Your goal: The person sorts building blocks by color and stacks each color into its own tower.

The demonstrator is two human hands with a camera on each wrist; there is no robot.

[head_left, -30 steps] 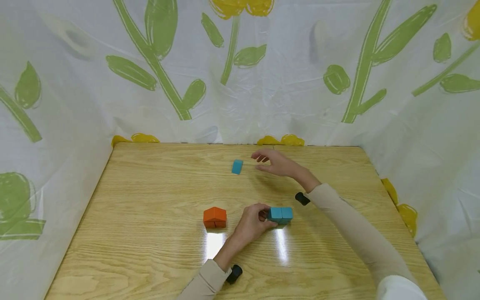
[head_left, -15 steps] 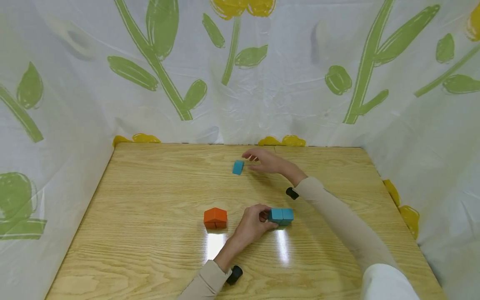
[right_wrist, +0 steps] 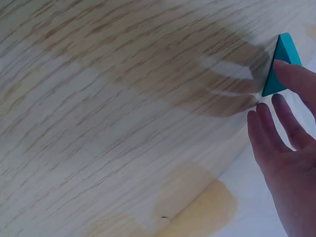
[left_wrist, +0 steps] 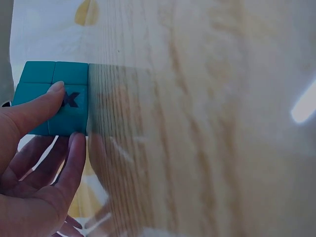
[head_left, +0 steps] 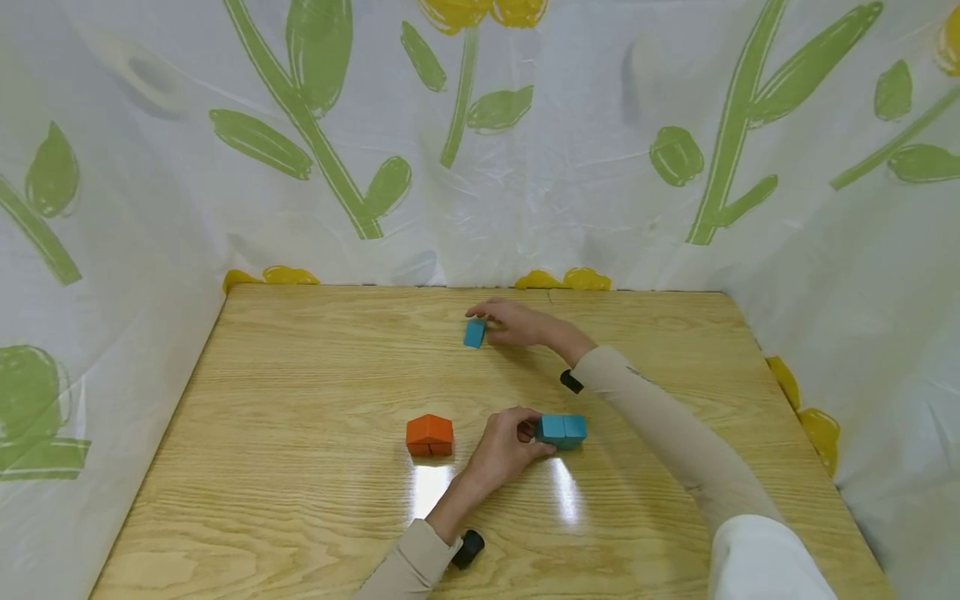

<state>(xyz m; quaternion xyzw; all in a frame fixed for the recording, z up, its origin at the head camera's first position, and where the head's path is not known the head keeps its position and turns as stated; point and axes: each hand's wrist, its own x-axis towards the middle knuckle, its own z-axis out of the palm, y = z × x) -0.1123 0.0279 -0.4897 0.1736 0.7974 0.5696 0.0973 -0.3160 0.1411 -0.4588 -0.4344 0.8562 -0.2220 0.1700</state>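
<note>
Near the middle of the table, my left hand [head_left: 502, 450] grips a blue block stack [head_left: 564, 430] by its left end. In the left wrist view the stack [left_wrist: 69, 118] shows as several pieces with a dark X-like mark; the thumb lies on its face and fingertips meet its lower side. Farther back, my right hand [head_left: 517, 323] reaches around a small blue triangular block [head_left: 474, 333] lying on the table. The right wrist view has the thumb overlapping this triangular block [right_wrist: 281, 49], with fingertips beside its lower edge and the fingers loosely spread.
An orange block stack [head_left: 430, 435] with a peaked top stands left of the left hand. The wooden table [head_left: 285, 400] is bounded at the back and sides by a white curtain [head_left: 570, 192] with printed flowers. Dark wrist devices [head_left: 468, 550] show at both cuffs.
My right hand has moved left across the back of the table to the triangular block, which stays in place. The left hand still holds the blue stack.
</note>
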